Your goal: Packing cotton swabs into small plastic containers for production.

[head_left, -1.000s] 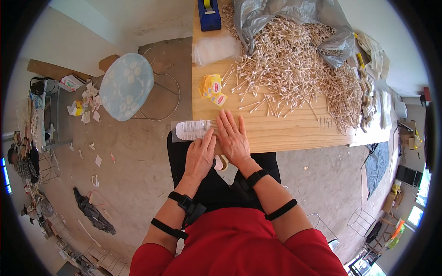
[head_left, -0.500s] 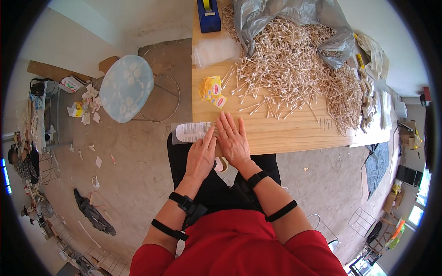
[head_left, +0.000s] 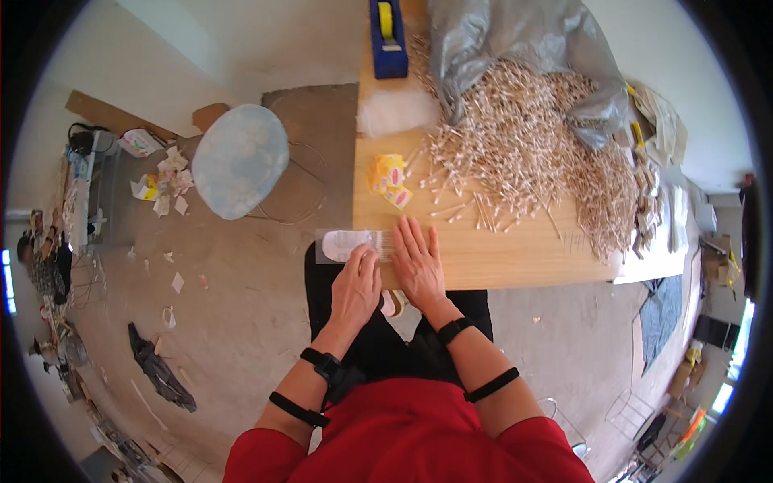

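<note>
At the table's near left corner lies a clear plastic bag (head_left: 374,238) with a white printed card (head_left: 341,244) and a row of cotton swabs inside. My left hand (head_left: 357,286) is closed at the bag's near edge, its fingers bent and pressed together; the fingertips partly hide what they pinch. Flat on the bag's right end rests my right hand (head_left: 419,266), fingers stretched out and covering part of the swabs. Just beyond my hands are several small yellow labels (head_left: 390,179). A large heap of loose cotton swabs (head_left: 515,137) spreads to the right.
A blue tape dispenser (head_left: 390,48) stands on the far left of the wooden table (head_left: 483,262), near a stack of clear bags (head_left: 397,111). Grey plastic sheeting (head_left: 523,32) covers the heap's far side. To the left is a round stool (head_left: 240,161).
My left fingers have gone from lying stretched on the bag to bending in at its near edge. My right hand stays flat. The whole view has shifted slightly.
</note>
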Demonstrator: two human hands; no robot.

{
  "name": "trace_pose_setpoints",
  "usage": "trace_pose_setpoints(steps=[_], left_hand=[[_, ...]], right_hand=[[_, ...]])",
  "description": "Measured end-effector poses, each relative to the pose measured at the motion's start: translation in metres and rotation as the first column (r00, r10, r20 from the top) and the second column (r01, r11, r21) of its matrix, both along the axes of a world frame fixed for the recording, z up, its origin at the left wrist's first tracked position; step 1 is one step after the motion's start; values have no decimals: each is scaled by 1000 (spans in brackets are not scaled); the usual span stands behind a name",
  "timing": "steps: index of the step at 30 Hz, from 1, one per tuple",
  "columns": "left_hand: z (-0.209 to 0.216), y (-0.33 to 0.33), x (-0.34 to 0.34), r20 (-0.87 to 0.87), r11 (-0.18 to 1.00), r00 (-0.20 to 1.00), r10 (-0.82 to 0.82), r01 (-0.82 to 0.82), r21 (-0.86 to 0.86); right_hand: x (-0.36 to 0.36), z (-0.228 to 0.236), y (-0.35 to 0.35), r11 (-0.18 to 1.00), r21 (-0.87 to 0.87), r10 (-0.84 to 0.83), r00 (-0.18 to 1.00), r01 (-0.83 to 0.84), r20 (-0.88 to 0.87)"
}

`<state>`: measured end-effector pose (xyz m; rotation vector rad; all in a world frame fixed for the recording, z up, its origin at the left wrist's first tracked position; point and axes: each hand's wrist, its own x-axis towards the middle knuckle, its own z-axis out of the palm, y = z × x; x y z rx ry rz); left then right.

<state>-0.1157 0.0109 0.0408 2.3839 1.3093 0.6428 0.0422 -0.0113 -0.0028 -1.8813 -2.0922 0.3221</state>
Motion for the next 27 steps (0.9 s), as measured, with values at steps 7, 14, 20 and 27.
trace_pose_setpoints(steps=[7, 14, 20, 27], left_hand=[[-2, -8, -28, -127, 872, 942, 311, -336, -355], [-33, 2, 6, -33, 928, 928, 372, -373, -15], [-28, 16, 23, -220, 858, 868, 445, -484, -173], [-42, 27, 32, -175, 833, 856, 486, -515, -204]], right_hand=[[-4, -35, -3, 996, 50, 60, 966, -75, 253], [-5, -10, -10, 992, -130, 12, 995, 1, 102], [-3, -24, -5, 999, -41, 34, 986, -28, 164], [-1, -20, 0, 999, -41, 31, 983, -24, 184]])
